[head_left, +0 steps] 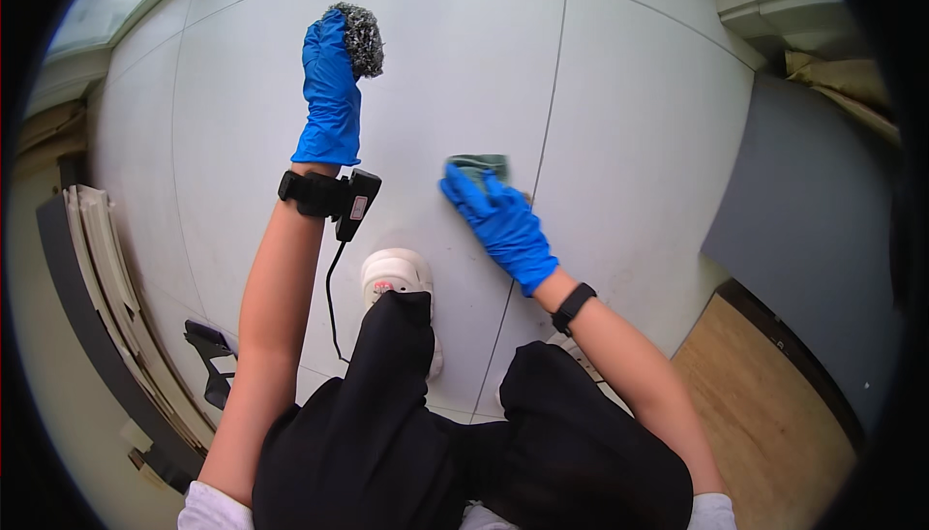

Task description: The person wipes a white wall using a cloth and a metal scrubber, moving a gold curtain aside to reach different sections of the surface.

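Both of my hands wear blue disposable gloves. Stretched out ahead on the left, my left hand [326, 69] grips a silvery steel wool scrubber [365, 39], which bulges out on the hand's right side. My right hand [497, 221] is closer to me and to the right, shut on a green cloth or pad [480, 165]. The cloth appears pressed against the white tiled floor [435, 109]. Part of it is hidden under the gloved fingers. A small brownish bit peeks out beside the right hand; what it is I cannot tell.
My white clog [395, 272] stands between my arms. A black device [355, 203] on my left wrist trails a cable [331, 298]. Stacked pale boards [116, 276] lean at the left, near a black stand [210, 356]. A grey panel [805, 189] and a wooden board [755, 399] lie right.
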Available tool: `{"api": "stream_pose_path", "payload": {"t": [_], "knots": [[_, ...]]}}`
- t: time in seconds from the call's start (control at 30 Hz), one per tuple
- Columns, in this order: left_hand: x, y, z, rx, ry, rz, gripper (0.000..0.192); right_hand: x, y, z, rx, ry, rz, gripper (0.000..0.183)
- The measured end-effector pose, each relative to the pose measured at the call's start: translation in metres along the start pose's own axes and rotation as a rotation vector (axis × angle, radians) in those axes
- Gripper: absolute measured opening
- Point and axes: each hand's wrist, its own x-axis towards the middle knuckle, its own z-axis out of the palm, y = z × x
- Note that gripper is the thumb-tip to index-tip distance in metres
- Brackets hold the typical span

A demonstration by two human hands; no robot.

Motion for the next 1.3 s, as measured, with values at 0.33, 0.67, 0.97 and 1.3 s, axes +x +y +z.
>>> {"api": "stream_pose_path", "payload": {"t": [0.33, 0.67, 0.97, 1.3], "knots": [[0.014, -0.008, -0.04, -0.003, 0.096, -0.029, 0.024, -0.124, 0.112, -0.071, -0.111, -0.079, 0.423, 0.059], [0.024, -0.013, -0.033, -0.044, -0.01, -0.113, 0.027, 0.059, 0.059, -0.052, 0.017, 0.146, -0.163, 0.055], [0.007, 0.022, -0.059, 0.066, 0.086, -0.085, 0.032, 0.173, 0.053, 0.055, -0.093, 0.283, -0.074, 0.042], [0.012, -0.005, -0.039, 0.039, 0.071, -0.108, 0.031, 0.034, 0.203, -0.037, -0.366, 0.154, 0.543, 0.058]]}}
